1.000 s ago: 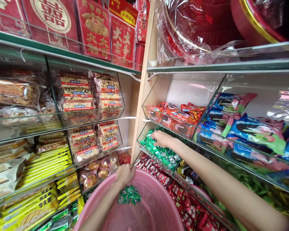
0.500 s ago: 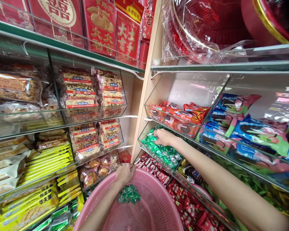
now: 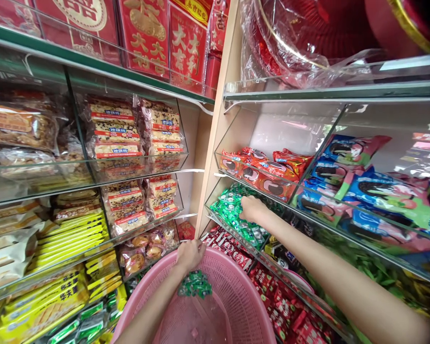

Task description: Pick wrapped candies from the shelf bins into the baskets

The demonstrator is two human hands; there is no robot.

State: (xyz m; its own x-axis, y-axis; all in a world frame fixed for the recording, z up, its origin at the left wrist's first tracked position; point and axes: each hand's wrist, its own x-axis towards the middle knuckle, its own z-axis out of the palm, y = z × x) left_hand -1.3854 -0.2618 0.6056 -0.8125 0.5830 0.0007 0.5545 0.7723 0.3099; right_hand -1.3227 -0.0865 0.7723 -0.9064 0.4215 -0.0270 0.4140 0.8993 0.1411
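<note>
Corner shelving: two units, set at an angle, parted by a pale wood-toned upright (image 3: 231, 48); a similar side panel (image 3: 197, 138) is seen just to its left. Left unit: fitted with a green-edged upper glass shelf (image 3: 93, 66), below which clear bins are ranged in tiers and separated by a dark-edged divider (image 3: 79, 119). Right unit: topped by a matching glass ledge (image 3: 326, 94); tiered bins are split by a slanting partition (image 3: 325, 143) and backed by a whitish panel (image 3: 286, 134). Light: bright reflections are thrown back by the glazed surfaces.
</note>
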